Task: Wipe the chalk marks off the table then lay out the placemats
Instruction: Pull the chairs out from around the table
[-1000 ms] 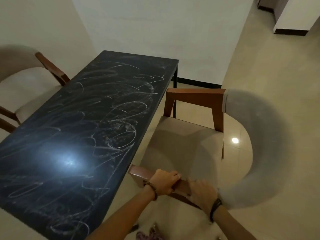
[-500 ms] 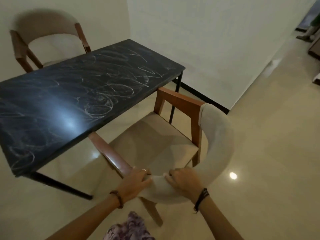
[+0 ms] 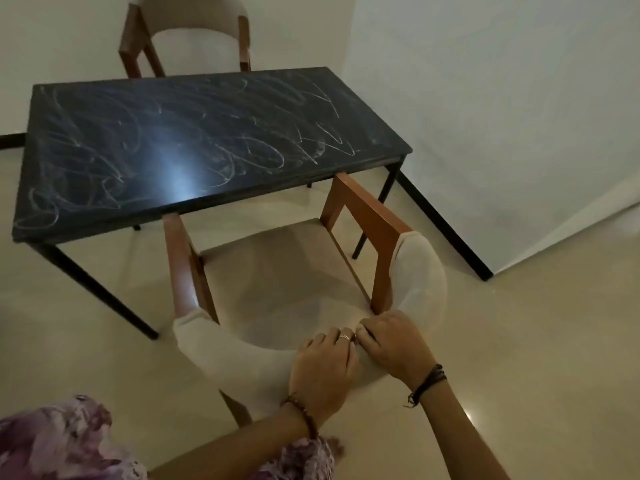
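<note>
- One table [image 3: 207, 143], with a dark top and thin black legs, fills the upper left and centre of the frame. It looks stiff and heavy, so it should stay put under a firm wipe, and the top has a sheen, so it is probably smooth.
- The chalk marks [image 3: 263, 150] cover nearly the whole top in pale loops and scribbles, from the left edge to the right corner. Chalk is dry and powdery, so it will likely smear unless wiped in overlapping passes.
- Two chairs: the near chair [image 3: 287, 285] sits in the lower centre with its arms just under the table's front edge, and the far chair [image 3: 194, 32] stands behind the table at the top of the frame.
- The near chair's wooden frame looks rigid, and its curved padded back is soft. That back rail is the natural place to hold it.
- The left hand [image 3: 322, 368] and the right hand [image 3: 394, 344] are side by side and touching, both curled over the padded back in the lower centre.
- No cloth or placemats are in view.
</note>
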